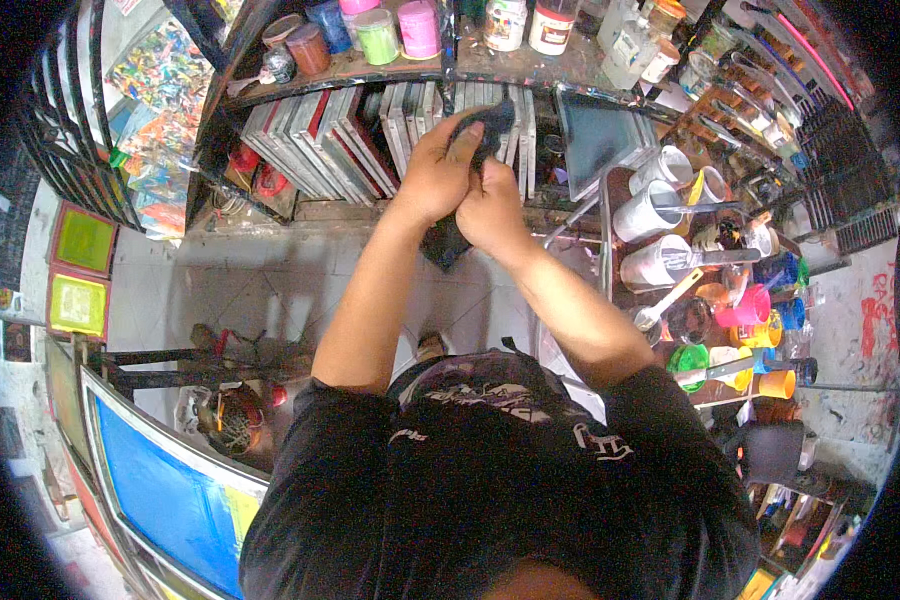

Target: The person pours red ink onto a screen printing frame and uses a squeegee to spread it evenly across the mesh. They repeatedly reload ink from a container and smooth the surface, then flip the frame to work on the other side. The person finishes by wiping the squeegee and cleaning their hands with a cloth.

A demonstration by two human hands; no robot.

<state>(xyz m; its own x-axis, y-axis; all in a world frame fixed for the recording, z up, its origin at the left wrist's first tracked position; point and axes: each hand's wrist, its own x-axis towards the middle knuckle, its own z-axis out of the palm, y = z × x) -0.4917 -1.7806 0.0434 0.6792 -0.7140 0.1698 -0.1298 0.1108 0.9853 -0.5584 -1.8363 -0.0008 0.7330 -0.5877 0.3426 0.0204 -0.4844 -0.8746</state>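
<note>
A dark cloth [446,246] is bunched between my two hands, out in front of my chest. My left hand [436,172] is closed on its upper part, with the thumb pressed over the fabric. Just to the right and slightly lower, my right hand [492,207] makes a fist around the same cloth. One end sticks up beyond my fingers and another hangs down below my wrists. The part inside my grip is hidden.
Ahead, a shelf [470,72] carries paint tubs, with upright framed screens [320,140] stacked beneath. To my right is a cart with white tubs [650,212], coloured cups and a spatula [670,300]. A blue framed screen [160,480] lies at lower left.
</note>
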